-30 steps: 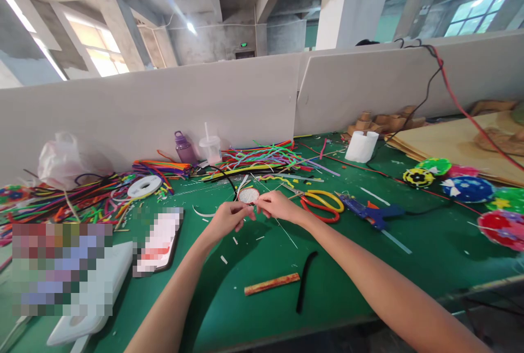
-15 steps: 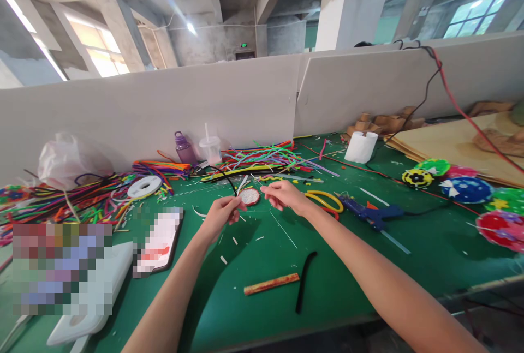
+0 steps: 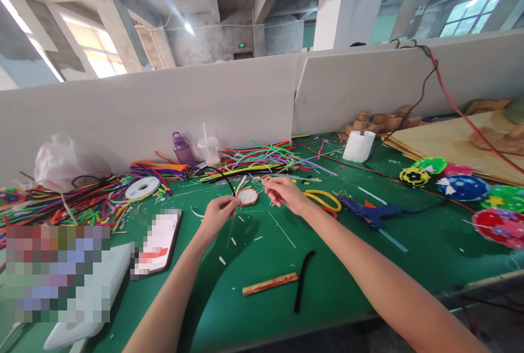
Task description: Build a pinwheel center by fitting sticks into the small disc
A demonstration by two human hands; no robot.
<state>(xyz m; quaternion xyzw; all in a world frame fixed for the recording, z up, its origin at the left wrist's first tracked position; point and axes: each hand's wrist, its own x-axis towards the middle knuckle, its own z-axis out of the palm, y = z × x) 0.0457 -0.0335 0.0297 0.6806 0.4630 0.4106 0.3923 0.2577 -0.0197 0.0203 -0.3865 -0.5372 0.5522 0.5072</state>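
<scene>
My left hand (image 3: 219, 215) is closed in a pinch on the end of a black pipe cleaner (image 3: 224, 176), which arches up and back from the fingertips. Just right of those fingers lies a small round disc (image 3: 248, 196), white inside with a red rim. Beyond the disc's right side, my right hand (image 3: 282, 192) pinches a thin pale strand (image 3: 256, 179) that runs up and left from the fingers. Whether the strand joins the pipe cleaner I cannot tell.
Coloured pipe cleaners (image 3: 262, 159) are heaped at the back, near a purple bottle (image 3: 183, 149) and a lidded cup (image 3: 208, 150). A blue glue gun (image 3: 370, 212) and flower-like discs (image 3: 462, 187) lie right. A phone (image 3: 159, 241), a brown stick (image 3: 270, 284) and a short black piece (image 3: 303, 282) lie nearer.
My left hand has drawn slightly left, away from the disc, so more of the disc shows. My right hand stays nearly in place, still pinching. The whole view has shifted a little.
</scene>
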